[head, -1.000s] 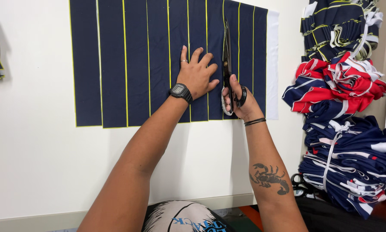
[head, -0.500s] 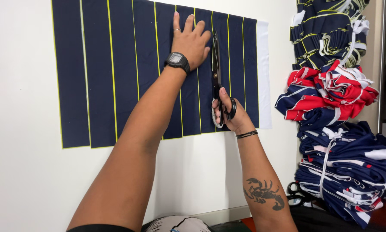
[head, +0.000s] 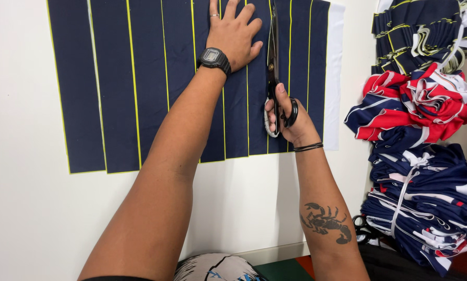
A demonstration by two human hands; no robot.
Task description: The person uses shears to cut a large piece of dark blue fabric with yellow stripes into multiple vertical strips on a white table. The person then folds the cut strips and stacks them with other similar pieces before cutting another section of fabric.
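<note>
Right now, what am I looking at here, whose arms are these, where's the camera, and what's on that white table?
The camera sits on a person's head and looks down, so both arms are that person's own. The left hand, with a watch on its wrist, presses flat on navy cloth marked with yellow lines, spread on the white table. The right hand holds scissors, blades pointing away along a line. At the right edge lie piles of folded garments, navy, red and white.

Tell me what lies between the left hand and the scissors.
In the head view, only a narrow stretch of navy fabric lies between the left hand and the scissors, which the right hand grips.
</note>
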